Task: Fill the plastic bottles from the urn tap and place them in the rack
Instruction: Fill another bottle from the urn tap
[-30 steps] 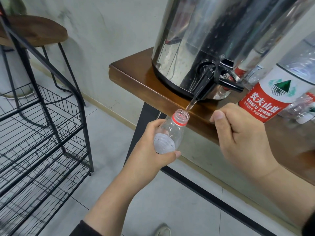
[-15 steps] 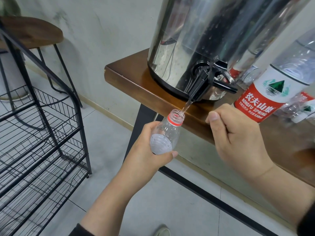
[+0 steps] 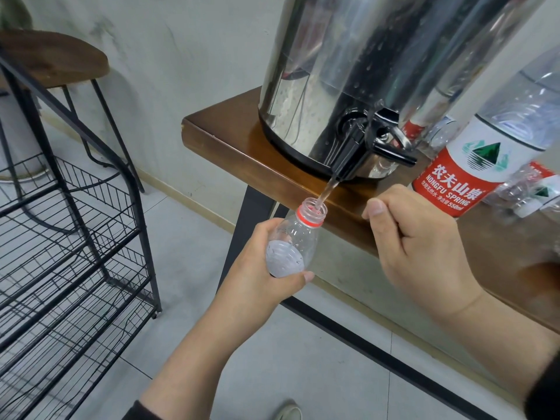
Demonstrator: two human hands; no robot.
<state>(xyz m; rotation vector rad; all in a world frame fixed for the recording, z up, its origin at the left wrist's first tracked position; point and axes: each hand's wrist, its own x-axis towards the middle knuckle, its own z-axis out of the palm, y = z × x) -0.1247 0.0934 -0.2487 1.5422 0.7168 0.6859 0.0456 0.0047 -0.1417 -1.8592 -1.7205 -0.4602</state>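
A steel urn [image 3: 378,71] stands on the wooden table [image 3: 230,137]. Its black tap [image 3: 348,153] is running, and a thin stream falls into the open mouth of a clear plastic bottle [image 3: 291,237] with a red neck ring. My left hand [image 3: 260,268] grips this tilted bottle round its lower body, just under the spout. Water fills the bottle's lower part. My right hand [image 3: 418,237] hovers in a fist by the table's front edge, right of the bottle; nothing shows in it. The black wire rack [image 3: 75,253] stands on the floor at the left.
A large bottle with a red and white label [image 3: 472,165] and several empty clear bottles [image 3: 527,189] crowd the table right of the urn. A wooden-topped stool [image 3: 54,59] stands behind the rack. Grey tiled floor lies between rack and table, with my shoe [image 3: 288,412] below.
Water keeps running into the bottle. Both hands hold nearly the same places under and beside the tap; only the view has shifted a little.
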